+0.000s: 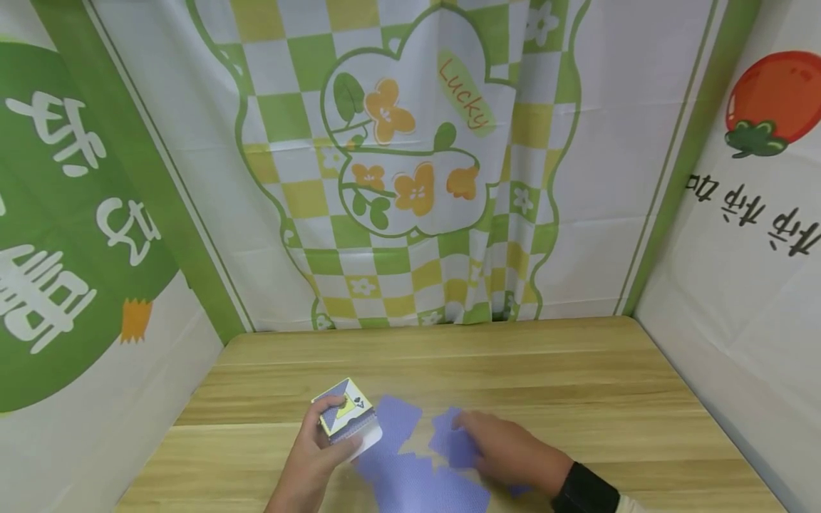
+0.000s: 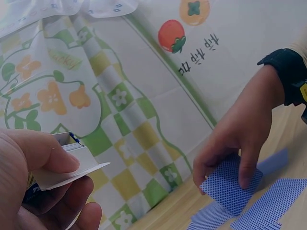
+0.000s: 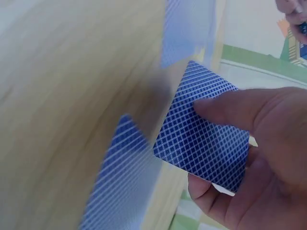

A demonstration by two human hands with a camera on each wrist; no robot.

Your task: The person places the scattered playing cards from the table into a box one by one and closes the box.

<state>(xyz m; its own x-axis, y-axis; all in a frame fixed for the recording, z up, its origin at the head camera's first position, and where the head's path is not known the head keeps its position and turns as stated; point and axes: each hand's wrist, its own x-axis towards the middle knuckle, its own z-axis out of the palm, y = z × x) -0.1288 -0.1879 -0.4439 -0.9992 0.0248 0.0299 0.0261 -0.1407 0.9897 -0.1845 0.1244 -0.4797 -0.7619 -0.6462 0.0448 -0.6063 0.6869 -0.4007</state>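
Observation:
My left hand (image 1: 306, 459) grips a playing card box (image 1: 338, 425) with a white, yellow and blue face and a spade mark. The box's white flap (image 2: 72, 179) hangs open, and the edges of cards show inside the mouth. To the right, my right hand (image 1: 516, 452) pinches a playing card (image 3: 184, 136) with a blue checked back, the thumb on its back and the fingers underneath. The held card is tilted above the table. More blue-backed cards (image 1: 404, 481) lie spread and overlapping on the wood between and below the hands.
The wooden table (image 1: 577, 370) reaches back to a hanging cloth (image 1: 410, 278) with green and yellow checks. Printed cloths stand along both sides. A black band (image 1: 585, 488) circles the right wrist.

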